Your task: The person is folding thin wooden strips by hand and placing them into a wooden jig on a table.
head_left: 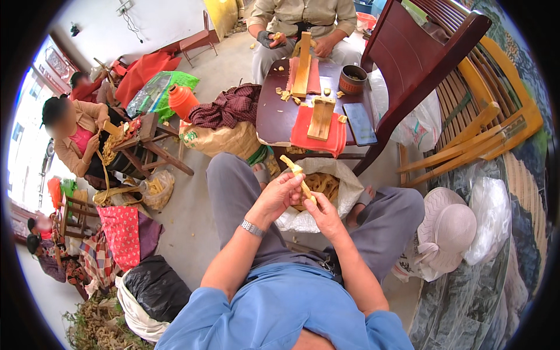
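A slender, pale yellow piece that looks like a root (pixel 305 189) slants between my hands above my lap. My left hand (pixel 279 195) has its fingers closed round the upper part, with the knobby end sticking out past them. The fingertips of my right hand (pixel 324 214) pinch its lower end. Just beyond and below my hands, between my knees, stands an open white woven sack (pixel 352 185) with many similar yellow pieces inside. My hands partly hide the sack's contents.
Ahead, a dark red chair (pixel 274 111) holds a wooden block (pixel 321 118) on red cloth, a phone (pixel 360 123) and a brown cup (pixel 353 80). A co-worker's hands (pixel 274 39) are beyond it. A hat (pixel 446 227) lies right; a black bag (pixel 156 287) stands left.
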Motion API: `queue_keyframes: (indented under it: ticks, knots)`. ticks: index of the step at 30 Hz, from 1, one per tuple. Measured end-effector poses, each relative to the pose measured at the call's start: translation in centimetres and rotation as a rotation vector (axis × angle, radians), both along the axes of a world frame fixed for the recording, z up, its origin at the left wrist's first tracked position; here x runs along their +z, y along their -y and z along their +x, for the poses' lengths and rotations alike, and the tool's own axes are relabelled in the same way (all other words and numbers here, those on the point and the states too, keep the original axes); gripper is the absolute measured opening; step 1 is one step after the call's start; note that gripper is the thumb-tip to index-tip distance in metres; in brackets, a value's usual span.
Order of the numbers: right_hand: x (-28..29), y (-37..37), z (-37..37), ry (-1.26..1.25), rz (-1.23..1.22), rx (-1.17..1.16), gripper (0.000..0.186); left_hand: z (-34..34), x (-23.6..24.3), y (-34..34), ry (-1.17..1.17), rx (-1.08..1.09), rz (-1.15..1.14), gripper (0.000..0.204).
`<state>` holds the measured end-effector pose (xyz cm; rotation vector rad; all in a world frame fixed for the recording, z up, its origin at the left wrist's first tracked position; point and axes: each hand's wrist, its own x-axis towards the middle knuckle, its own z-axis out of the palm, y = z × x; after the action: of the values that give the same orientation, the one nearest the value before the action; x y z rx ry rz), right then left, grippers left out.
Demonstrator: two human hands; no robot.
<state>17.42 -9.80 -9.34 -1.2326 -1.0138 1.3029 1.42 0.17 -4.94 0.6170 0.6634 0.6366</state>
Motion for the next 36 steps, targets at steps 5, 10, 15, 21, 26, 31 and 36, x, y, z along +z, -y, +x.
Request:
queue_keyframes:
  ticks: [5, 10, 15, 21, 26, 31, 36]
  knots:
    - [1.2, 0.3, 0.3, 0.181, 0.023, -0.045, 0.043, 0.1, 1.1, 0.4, -0.071, 0.016, 0.002, 0.028]
    - [1.4, 0.5, 0.7, 0.344, 0.032, -0.051, 0.041, 0.2, 1.5, 0.1, -0.136, 0.027, 0.004, 0.027]
    - [1.4, 0.7, 0.1, 0.507, 0.195, -0.064, 0.035, -0.5, -0.4, 0.6, -0.239, 0.022, 0.051, 0.023]
    - [0.7, 0.5, 0.2, 0.604, 0.183, 0.027, 0.025, -0.5, 0.3, 1.2, -0.262, 0.022, 0.033, 0.022]
    - [1.0, 0.7, 0.1, 0.642, 0.113, 0.066, 0.026, -1.1, 0.1, 1.3, -0.250, 0.005, 0.052, 0.020]
    - [0.2, 0.7, -0.1, 0.638, 0.065, 0.132, 0.027, -2.1, -1.8, 1.3, -0.222, -0.001, -0.031, 0.018]
    - [0.1, 1.0, -0.2, 0.642, 0.037, 0.159, 0.027, -2.3, -2.4, 1.4, -0.198, -0.018, -0.060, 0.019]
